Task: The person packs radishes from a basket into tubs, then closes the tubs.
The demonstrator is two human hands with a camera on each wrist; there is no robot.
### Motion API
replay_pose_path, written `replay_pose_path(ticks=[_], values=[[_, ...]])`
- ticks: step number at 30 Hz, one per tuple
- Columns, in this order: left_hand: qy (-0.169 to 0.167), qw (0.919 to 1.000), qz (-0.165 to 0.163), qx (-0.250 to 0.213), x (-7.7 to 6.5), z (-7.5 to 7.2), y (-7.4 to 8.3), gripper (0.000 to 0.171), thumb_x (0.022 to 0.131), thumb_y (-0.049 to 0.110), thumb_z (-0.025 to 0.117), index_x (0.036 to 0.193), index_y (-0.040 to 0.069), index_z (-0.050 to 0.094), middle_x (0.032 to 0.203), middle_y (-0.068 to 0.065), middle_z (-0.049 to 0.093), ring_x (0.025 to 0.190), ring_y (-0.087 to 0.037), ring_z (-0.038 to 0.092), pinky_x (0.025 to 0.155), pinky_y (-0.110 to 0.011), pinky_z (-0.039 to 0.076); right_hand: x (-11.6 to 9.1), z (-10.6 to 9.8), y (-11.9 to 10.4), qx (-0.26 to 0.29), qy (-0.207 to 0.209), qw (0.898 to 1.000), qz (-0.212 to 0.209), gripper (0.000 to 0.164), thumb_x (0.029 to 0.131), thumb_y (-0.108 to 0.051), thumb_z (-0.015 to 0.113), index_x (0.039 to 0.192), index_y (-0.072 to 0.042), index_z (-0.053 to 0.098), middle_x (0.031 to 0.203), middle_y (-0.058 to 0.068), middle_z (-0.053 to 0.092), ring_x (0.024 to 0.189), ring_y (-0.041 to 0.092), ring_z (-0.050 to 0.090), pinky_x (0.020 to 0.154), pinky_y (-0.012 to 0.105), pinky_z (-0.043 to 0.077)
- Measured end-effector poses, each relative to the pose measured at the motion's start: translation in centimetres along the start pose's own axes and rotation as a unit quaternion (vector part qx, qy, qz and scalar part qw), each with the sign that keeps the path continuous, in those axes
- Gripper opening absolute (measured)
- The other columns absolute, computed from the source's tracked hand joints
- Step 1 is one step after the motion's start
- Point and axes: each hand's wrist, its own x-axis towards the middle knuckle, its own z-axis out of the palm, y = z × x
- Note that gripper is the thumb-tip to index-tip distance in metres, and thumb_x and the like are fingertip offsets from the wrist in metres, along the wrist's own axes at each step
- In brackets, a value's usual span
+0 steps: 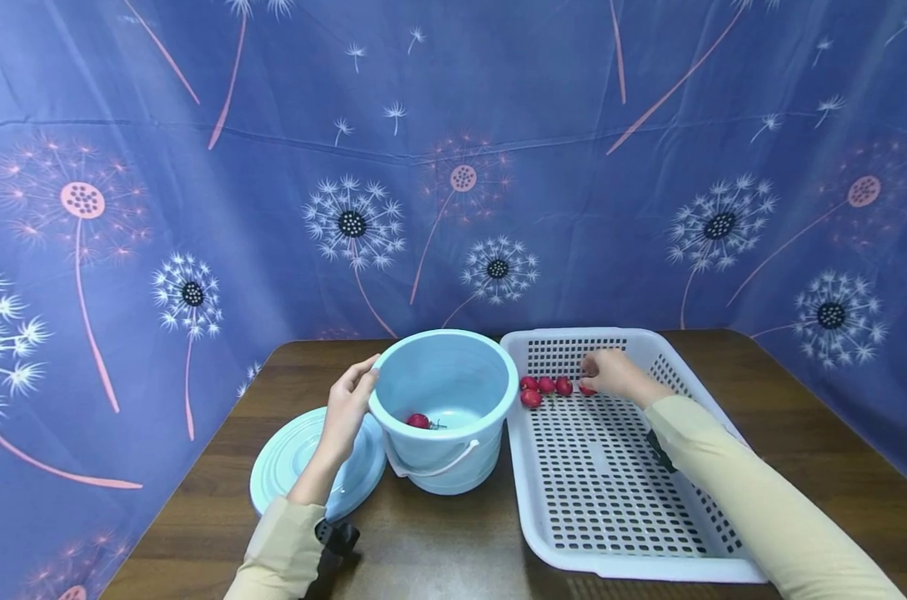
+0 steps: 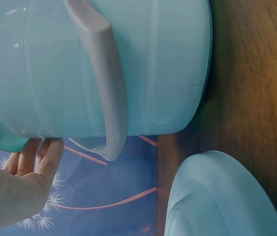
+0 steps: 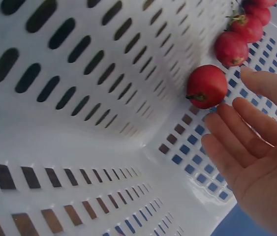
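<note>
My left hand rests at the left side of a light-blue bucket. In the left wrist view its fingers touch the outer wall just below the rim. Inside the bucket lies one round red radish with a green stem. Over the far part of a white plastic basket, my right hand reaches down. Its fingers are spread apart, with the fingertips right at a glossy red radish. Several more radishes lie in a row beside it.
A light-blue round lid lies left of the bucket on the brown wooden table. The bucket's pale handle hangs down in front. Behind the table hangs a blue cloth with a dandelion print.
</note>
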Motion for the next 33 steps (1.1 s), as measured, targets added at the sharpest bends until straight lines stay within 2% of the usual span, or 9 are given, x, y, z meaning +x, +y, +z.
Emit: replay_pose_path(ticks=[5, 10, 20, 33], values=[[-0.003, 1.0, 0.004, -0.002, 0.1, 0.1, 0.1, 0.037, 0.097, 0.024, 0.049, 0.131, 0.01, 0.054, 0.131, -0.012, 0.056, 0.097, -0.013, 0.056, 0.069, -0.019, 0.048, 0.0, 0.1, 0.5, -0.027, -0.004, 1.0, -0.015, 0.015, 0.08, -0.009, 0.07, 0.089, 0.002, 0.068, 0.077, 0.009, 0.065, 0.07, 0.02, 0.058, 0.067, 0.037, 0.049], [-0.002, 1.0, 0.008, -0.004, 0.2, 0.2, 0.3, 0.038, 0.097, 0.024, 0.049, 0.132, 0.007, 0.053, 0.13, -0.013, 0.056, 0.099, -0.016, 0.055, 0.068, -0.019, 0.048, 0.0, 0.2, 0.9, -0.056, 0.002, 0.998, -0.03, 0.018, 0.077, -0.009, 0.073, 0.089, 0.003, 0.069, 0.08, 0.012, 0.063, 0.074, 0.022, 0.058, 0.069, 0.039, 0.049], [0.002, 1.0, 0.002, -0.001, 0.2, 0.2, 0.3, 0.036, 0.097, 0.023, 0.049, 0.13, 0.009, 0.054, 0.128, -0.013, 0.058, 0.098, -0.015, 0.056, 0.068, -0.019, 0.048, -0.4, 0.7, 1.1, -0.062, 0.018, 0.998, -0.017, 0.019, 0.072, -0.006, 0.074, 0.087, 0.002, 0.064, 0.083, 0.013, 0.06, 0.076, 0.023, 0.054, 0.069, 0.039, 0.047], [0.002, 1.0, -0.005, 0.0, -0.2, 0.0, 0.2, 0.037, 0.097, 0.025, 0.049, 0.131, 0.01, 0.054, 0.13, -0.012, 0.057, 0.098, -0.016, 0.055, 0.068, -0.019, 0.047, -0.4, 1.1, 0.9, -0.064, 0.004, 0.998, 0.018, 0.021, 0.071, -0.004, 0.073, 0.088, 0.0, 0.062, 0.08, 0.009, 0.057, 0.072, 0.021, 0.052, 0.064, 0.036, 0.044]])
